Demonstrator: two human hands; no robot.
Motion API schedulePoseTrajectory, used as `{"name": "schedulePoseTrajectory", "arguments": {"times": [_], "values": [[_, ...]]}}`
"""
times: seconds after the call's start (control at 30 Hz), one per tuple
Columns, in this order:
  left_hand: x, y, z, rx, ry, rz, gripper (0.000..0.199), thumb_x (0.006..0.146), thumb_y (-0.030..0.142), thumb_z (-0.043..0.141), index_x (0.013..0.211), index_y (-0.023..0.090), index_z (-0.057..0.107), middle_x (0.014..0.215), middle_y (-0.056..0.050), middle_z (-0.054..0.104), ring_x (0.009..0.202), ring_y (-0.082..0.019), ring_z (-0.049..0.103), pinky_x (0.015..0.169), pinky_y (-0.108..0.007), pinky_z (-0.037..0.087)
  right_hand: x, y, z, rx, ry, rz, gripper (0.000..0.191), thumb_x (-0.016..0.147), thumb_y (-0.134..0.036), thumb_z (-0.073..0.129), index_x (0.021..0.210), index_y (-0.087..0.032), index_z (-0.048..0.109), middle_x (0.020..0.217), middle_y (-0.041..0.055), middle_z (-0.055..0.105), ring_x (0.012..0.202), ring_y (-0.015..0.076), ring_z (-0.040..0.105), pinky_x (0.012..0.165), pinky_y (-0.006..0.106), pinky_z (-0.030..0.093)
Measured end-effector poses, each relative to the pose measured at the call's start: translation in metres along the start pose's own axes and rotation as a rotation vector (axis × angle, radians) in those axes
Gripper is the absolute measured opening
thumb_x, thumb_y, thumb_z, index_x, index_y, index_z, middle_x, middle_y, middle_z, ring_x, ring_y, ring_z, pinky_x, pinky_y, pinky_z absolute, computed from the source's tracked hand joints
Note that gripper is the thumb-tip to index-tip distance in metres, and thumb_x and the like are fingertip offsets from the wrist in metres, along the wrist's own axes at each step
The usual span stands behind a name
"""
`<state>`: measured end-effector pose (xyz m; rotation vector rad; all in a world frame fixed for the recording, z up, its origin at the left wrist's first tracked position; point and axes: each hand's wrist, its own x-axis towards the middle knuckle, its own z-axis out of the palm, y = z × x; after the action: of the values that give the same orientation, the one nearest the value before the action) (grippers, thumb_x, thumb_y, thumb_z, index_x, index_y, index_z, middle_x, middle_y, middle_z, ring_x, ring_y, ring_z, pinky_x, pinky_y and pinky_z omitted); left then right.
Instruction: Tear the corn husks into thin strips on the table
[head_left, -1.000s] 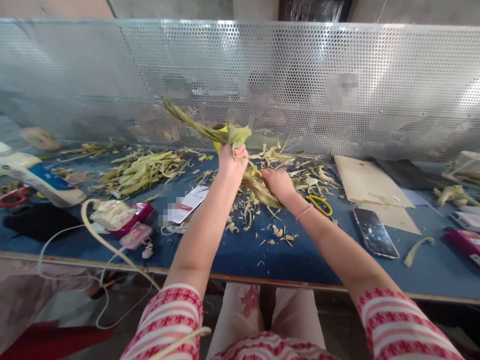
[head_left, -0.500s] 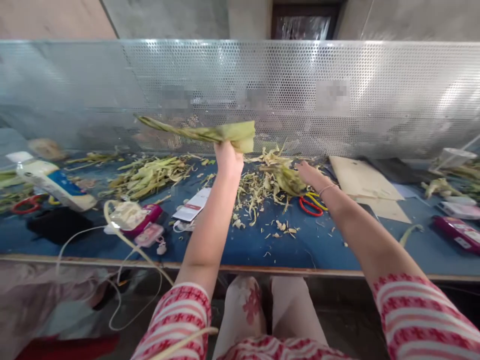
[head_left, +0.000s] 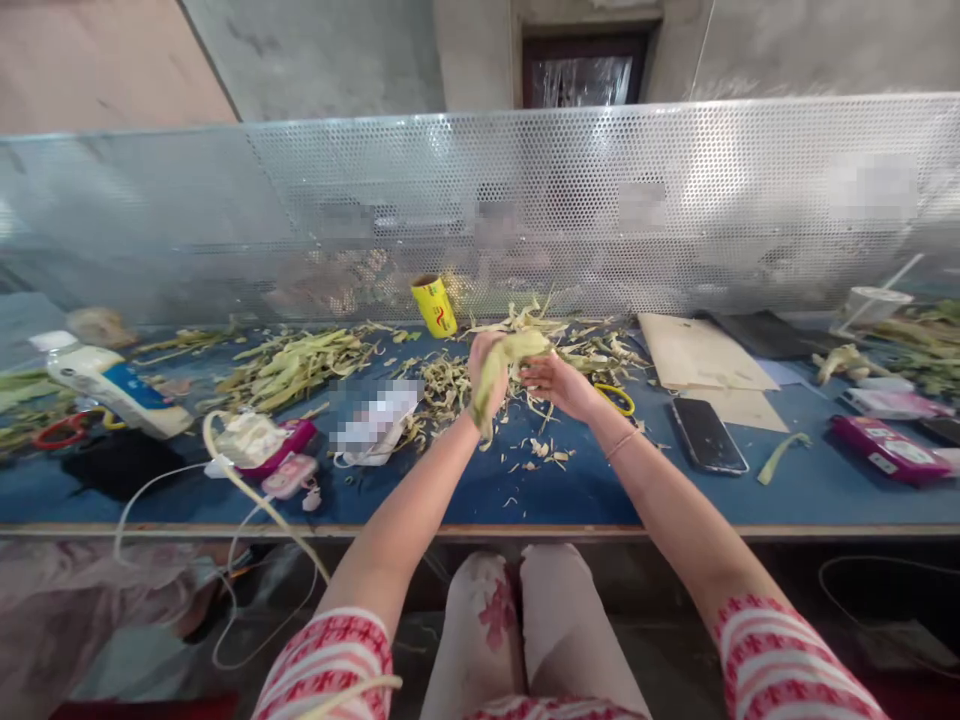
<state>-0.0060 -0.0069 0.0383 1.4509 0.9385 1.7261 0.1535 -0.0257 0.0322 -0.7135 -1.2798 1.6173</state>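
Observation:
My left hand (head_left: 487, 375) is closed around a folded, pale green leaf (head_left: 517, 347), which looks like a husk. One part of the leaf hangs down past the wrist and the other reaches right. Close by that right end is my right hand (head_left: 559, 385), fingers spread a little; contact with the leaf is unclear. Beneath both hands lie curled leaf scraps (head_left: 442, 385) on the blue tabletop (head_left: 577, 495). A yellow scissor handle (head_left: 615, 400) shows beside my right wrist, the rest hidden.
A yellow tube (head_left: 435, 305) stands at the perforated metal screen (head_left: 562, 220). Leftward are a leaf pile (head_left: 300, 365), a bottle (head_left: 120, 385), a cabled magenta device (head_left: 281, 445) and a blurred phone (head_left: 379, 420). Rightward are a black phone (head_left: 706, 435), cardboard (head_left: 697, 355) and another magenta device (head_left: 889, 450).
My left hand has come down and right with the leaf, now folded. My right hand has drawn back left from the scraps toward it. The yellow tube and black phone are now uncovered.

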Motion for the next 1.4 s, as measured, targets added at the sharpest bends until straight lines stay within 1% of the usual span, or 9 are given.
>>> {"name": "schedulePoseTrajectory", "arguments": {"times": [0.2, 0.3, 0.4, 0.5, 0.67, 0.77, 0.93, 1.17, 1.4], "values": [[-0.022, -0.003, -0.008, 0.100, -0.237, 0.100, 0.023, 0.075, 0.017, 0.065, 0.091, 0.030, 0.074, 0.122, -0.004, 0.061, 0.122, -0.025, 0.051, 0.110, -0.039, 0.036, -0.001, 0.019, -0.004, 0.229, -0.016, -0.003, 0.032, 0.073, -0.038, 0.075, 0.097, -0.025, 0.059, 0.089, -0.0017, 0.071, 0.079, 0.0126, 0.068, 0.076, 0.029, 0.057], [-0.022, -0.008, -0.010, 0.011, -0.200, 0.031, 0.023, 0.076, 0.022, 0.068, 0.097, 0.030, 0.073, 0.131, -0.004, 0.057, 0.127, -0.025, 0.049, 0.108, -0.037, 0.039, -0.001, 0.023, -0.001, 0.238, -0.032, -0.012, 0.032, 0.074, -0.039, 0.074, 0.097, -0.025, 0.057, 0.087, -0.0018, 0.071, 0.080, 0.0138, 0.069, 0.074, 0.030, 0.058], [-0.022, -0.007, -0.008, -0.220, -0.136, -0.083, 0.042, 0.076, 0.030, 0.071, 0.117, 0.033, 0.063, 0.135, -0.004, 0.056, 0.119, -0.022, 0.057, 0.097, -0.034, 0.047, -0.003, 0.023, 0.001, 0.227, -0.010, -0.009, 0.029, 0.079, -0.045, 0.066, 0.096, -0.024, 0.057, 0.086, 0.0013, 0.072, 0.081, 0.0169, 0.070, 0.071, 0.031, 0.058], [-0.021, -0.004, -0.003, -0.431, -0.114, -0.269, 0.044, 0.075, 0.037, 0.073, 0.116, 0.026, 0.061, 0.119, -0.007, 0.066, 0.098, -0.018, 0.066, 0.082, -0.030, 0.053, -0.004, 0.021, 0.001, 0.226, 0.051, -0.005, 0.029, 0.076, -0.044, 0.067, 0.092, -0.022, 0.059, 0.082, 0.0022, 0.072, 0.078, 0.0186, 0.070, 0.067, 0.030, 0.057], [-0.018, -0.007, -0.002, -0.546, -0.107, -0.538, 0.015, 0.071, 0.024, 0.074, 0.080, 0.016, 0.064, 0.066, 0.000, 0.066, 0.059, -0.011, 0.061, 0.057, -0.022, 0.050, -0.003, 0.020, -0.003, 0.159, 0.160, -0.062, 0.032, 0.064, -0.038, 0.076, 0.087, -0.022, 0.059, 0.079, 0.0011, 0.072, 0.081, 0.0205, 0.070, 0.070, 0.032, 0.057], [-0.018, -0.013, -0.004, -0.601, -0.131, -0.642, 0.020, 0.073, 0.032, 0.074, 0.076, 0.016, 0.063, 0.062, 0.000, 0.064, 0.055, -0.011, 0.059, 0.052, -0.023, 0.048, -0.002, 0.021, -0.004, 0.131, 0.200, -0.118, 0.038, 0.061, -0.039, 0.078, 0.090, -0.024, 0.058, 0.081, -0.0013, 0.071, 0.080, 0.0195, 0.069, 0.072, 0.032, 0.057], [-0.020, -0.014, -0.007, -0.544, -0.223, -0.505, 0.033, 0.061, 0.034, 0.083, 0.079, 0.018, 0.060, 0.072, 0.000, 0.066, 0.064, -0.013, 0.063, 0.059, -0.026, 0.051, 0.002, 0.024, -0.006, -0.056, 0.238, -0.219, 0.041, 0.066, -0.044, 0.074, 0.097, -0.025, 0.056, 0.090, -0.0016, 0.070, 0.085, 0.0178, 0.066, 0.077, 0.032, 0.055], [-0.017, -0.008, -0.006, -0.416, -0.138, -0.490, 0.052, 0.043, 0.029, 0.090, 0.077, 0.016, 0.053, 0.073, 0.003, 0.063, 0.063, -0.010, 0.060, 0.058, -0.024, 0.050, 0.007, 0.023, -0.019, -0.546, 0.370, -0.416, 0.028, 0.077, -0.042, 0.061, 0.095, -0.021, 0.055, 0.091, 0.0015, 0.065, 0.087, 0.0188, 0.060, 0.081, 0.033, 0.050], [-0.020, -0.014, -0.002, -0.243, -0.050, -0.260, 0.047, 0.053, 0.027, 0.086, 0.081, 0.020, 0.049, 0.076, 0.004, 0.062, 0.068, -0.012, 0.061, 0.063, -0.024, 0.049, -0.004, 0.012, -0.014, -0.881, 0.492, -0.510, 0.020, 0.082, -0.043, 0.052, 0.081, -0.023, 0.049, 0.075, 0.0015, 0.061, 0.072, 0.0184, 0.056, 0.072, 0.032, 0.048]]}}
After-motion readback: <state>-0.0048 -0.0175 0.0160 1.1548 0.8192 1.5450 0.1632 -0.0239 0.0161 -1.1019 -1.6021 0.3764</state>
